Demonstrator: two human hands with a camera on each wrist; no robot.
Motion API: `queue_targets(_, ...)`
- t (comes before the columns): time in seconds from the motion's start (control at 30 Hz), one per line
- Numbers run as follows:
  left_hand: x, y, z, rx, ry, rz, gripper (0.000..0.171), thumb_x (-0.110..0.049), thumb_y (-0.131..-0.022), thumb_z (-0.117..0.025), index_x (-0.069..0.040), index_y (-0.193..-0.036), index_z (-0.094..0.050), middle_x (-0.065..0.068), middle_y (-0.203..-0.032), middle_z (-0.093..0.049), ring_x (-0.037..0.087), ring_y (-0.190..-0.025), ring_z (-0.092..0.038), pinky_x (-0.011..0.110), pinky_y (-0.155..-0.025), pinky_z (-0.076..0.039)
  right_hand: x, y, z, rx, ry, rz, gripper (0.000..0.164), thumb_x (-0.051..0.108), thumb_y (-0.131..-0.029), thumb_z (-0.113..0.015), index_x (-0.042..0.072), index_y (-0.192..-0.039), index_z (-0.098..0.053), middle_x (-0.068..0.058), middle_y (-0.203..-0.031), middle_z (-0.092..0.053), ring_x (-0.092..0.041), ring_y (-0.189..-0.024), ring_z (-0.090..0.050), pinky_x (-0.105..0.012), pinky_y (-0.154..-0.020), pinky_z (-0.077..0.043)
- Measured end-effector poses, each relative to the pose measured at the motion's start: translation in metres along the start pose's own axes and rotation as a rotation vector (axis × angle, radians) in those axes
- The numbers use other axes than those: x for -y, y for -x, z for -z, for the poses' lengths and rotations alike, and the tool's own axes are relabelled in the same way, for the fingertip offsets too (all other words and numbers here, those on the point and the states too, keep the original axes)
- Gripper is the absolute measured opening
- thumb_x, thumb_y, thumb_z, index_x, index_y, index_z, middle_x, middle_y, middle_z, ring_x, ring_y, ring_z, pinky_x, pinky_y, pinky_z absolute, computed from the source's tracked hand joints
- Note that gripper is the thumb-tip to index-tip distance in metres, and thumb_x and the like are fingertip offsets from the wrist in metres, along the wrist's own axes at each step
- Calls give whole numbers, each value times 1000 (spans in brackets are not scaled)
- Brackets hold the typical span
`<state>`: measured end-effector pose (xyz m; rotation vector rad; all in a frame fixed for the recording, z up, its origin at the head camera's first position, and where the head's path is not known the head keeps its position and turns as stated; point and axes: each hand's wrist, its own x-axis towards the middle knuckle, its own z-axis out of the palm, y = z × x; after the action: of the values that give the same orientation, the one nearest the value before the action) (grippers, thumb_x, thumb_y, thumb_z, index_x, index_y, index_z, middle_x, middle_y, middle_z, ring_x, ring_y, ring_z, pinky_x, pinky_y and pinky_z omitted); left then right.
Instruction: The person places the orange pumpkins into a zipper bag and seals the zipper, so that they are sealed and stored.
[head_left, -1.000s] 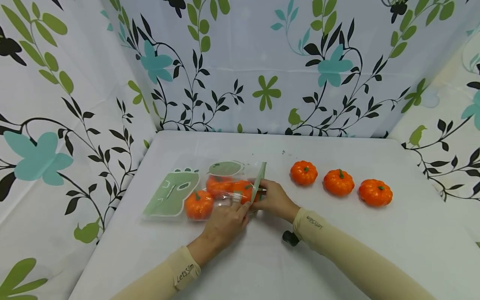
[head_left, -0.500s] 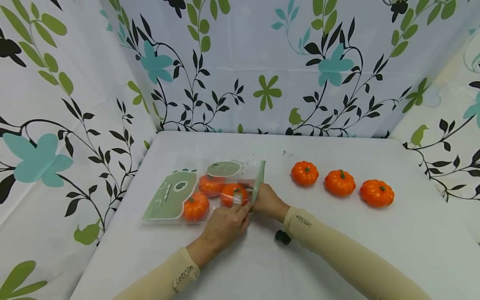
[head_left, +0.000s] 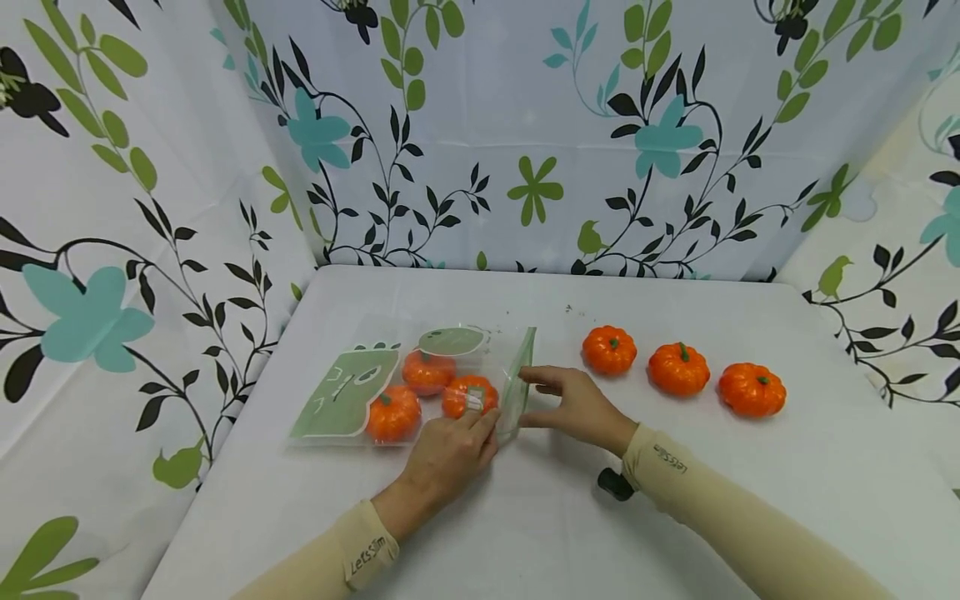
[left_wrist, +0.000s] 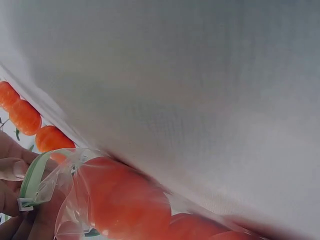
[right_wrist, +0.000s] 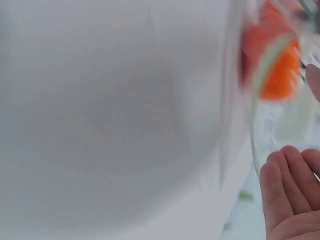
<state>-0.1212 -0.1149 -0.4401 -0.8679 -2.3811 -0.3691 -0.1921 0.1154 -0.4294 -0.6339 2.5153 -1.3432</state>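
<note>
A clear zip bag (head_left: 345, 396) with a green cartoon creature print lies on the white table. Three small orange pumpkins are inside it: a front one (head_left: 393, 414), a back one (head_left: 428, 372) and one near the mouth (head_left: 470, 395). My left hand (head_left: 450, 457) pinches the bag's near edge beside its green zip strip (left_wrist: 34, 176). Just right of the bag's mouth, my right hand (head_left: 581, 408) holds nothing, thumb and fingers spread apart. In the right wrist view its fingers (right_wrist: 292, 182) look straight, and the bag is blurred.
Three more orange pumpkins, a left one (head_left: 609, 350), a middle one (head_left: 678, 369) and a right one (head_left: 752, 389), stand in a row right of the bag. A small black object (head_left: 615, 484) sits at my right wrist. A leaf-patterned curtain (head_left: 480, 142) hangs behind the table.
My right hand held a pumpkin at the bag's mouth, reached inside, let it go and drew back out to the right. The left hand stays at the bag's edge.
</note>
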Motion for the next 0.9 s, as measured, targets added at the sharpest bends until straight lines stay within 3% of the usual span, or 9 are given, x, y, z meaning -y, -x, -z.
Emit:
queue_targets(0.13,-1,1,1,-9,4,11,35,-14,-78,-86,-4,-111,-77,11,-92,-76,17,-53,-63,26,-52,-54,-6,16,39,-74,74,-14,74,31,-80,-87,10,-144,-57,-4,-143,-58,-35,-130,-55,-50,-106,-43)
queue_targets(0.33,-1,4,0,-34,5,4,33,-12,-77,-85,-3,-108,-77,11,-90,-76,19,-53,-64,29,-51,-54,-9,29,102,-233,241,-32,92,41,-78,-87,18,-155,-41,-7,-156,-43,-39,-139,-43,-58,-107,-39)
queue_targets(0.5,-2,5,1,-38,9,10,33,-11,-76,-86,-3,-107,-77,12,-91,-76,19,-51,-63,29,-49,-53,-14,28,138,-272,273,-107,107,42,-77,-88,27,-162,-25,-6,-162,-33,-42,-144,-35,-65,-107,-34)
queue_targets(0.63,-2,5,1,-25,3,16,33,-11,-76,-87,-3,-107,-77,13,-91,-76,18,-50,-62,28,-48,-52,-27,20,148,-208,300,-185,116,44,-75,-88,23,-164,-15,-11,-164,-28,-45,-144,-31,-66,-109,-30)
queue_targets(0.77,-3,5,1,-22,-4,17,31,-11,-76,-86,-3,-105,-77,12,-89,-76,17,-49,-61,27,-47,-51,-46,9,143,-127,357,-210,121,42,-75,-88,9,-163,-12,-21,-161,-28,-49,-141,-32,-65,-109,-32)
queue_targets(0.9,-6,5,2,-28,-5,16,30,-11,-76,-86,-4,-104,-77,11,-88,-76,17,-51,-63,27,-47,-51,-58,2,136,-87,370,-250,120,40,-75,-89,6,-162,-13,-23,-160,-29,-48,-141,-32,-65,-109,-31)
